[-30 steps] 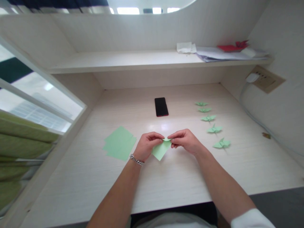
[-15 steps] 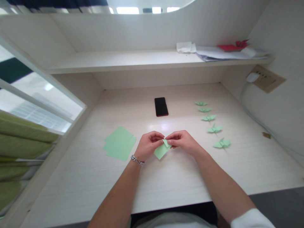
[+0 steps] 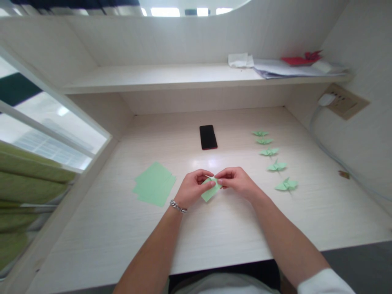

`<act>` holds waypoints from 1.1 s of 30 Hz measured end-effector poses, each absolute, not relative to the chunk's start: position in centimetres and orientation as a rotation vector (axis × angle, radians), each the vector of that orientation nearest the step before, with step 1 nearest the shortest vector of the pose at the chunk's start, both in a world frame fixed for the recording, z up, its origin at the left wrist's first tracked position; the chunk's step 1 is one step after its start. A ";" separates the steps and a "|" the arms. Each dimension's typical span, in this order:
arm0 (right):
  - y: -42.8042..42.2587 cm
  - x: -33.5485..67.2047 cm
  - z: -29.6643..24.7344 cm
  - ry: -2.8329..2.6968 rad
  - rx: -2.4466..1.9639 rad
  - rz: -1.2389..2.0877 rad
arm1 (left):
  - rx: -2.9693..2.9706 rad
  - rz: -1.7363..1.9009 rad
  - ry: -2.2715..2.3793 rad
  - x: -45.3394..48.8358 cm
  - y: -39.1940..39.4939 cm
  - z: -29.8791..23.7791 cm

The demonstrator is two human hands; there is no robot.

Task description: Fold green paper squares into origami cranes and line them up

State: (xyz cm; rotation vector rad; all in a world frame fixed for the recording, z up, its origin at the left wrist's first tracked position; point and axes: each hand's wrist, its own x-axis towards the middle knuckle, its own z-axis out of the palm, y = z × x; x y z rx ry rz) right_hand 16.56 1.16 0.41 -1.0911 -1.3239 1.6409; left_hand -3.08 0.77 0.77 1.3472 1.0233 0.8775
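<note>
Both hands meet over the middle of the pale wooden desk (image 3: 214, 237). Between them is a small folded piece of light green paper (image 3: 210, 191). My left hand (image 3: 192, 188), with a metal bracelet at the wrist, pinches its left side, thumb on top. From the right, the fingertips of my right hand (image 3: 237, 181) pinch its upper edge. A stack of flat green paper sheets (image 3: 154, 184) lies just left of my left hand. To the right of my right hand, several finished green paper cranes (image 3: 286, 185) stand in a row running away from me.
A black phone (image 3: 208, 136) lies face up further back on the desk. The shelf (image 3: 159, 77) above holds white papers, a tissue and red paper (image 3: 298, 60). A wall socket with a white plug and cable (image 3: 326, 100) is on the right wall. A window is at left.
The green piece has been folded smaller and drawn in between the fingers. Both hands have shifted slightly closer together.
</note>
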 end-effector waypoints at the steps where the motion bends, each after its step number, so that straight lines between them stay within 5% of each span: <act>1: 1.2 16.5 0.4 -1.330 -1.093 1.636 | 1.370 0.867 1.038 -3.1 0.8 0.6; 33: 1.2 16.3 0.3 -1.414 -1.143 1.623 | 1.229 0.901 1.042 -2.9 0.9 0.5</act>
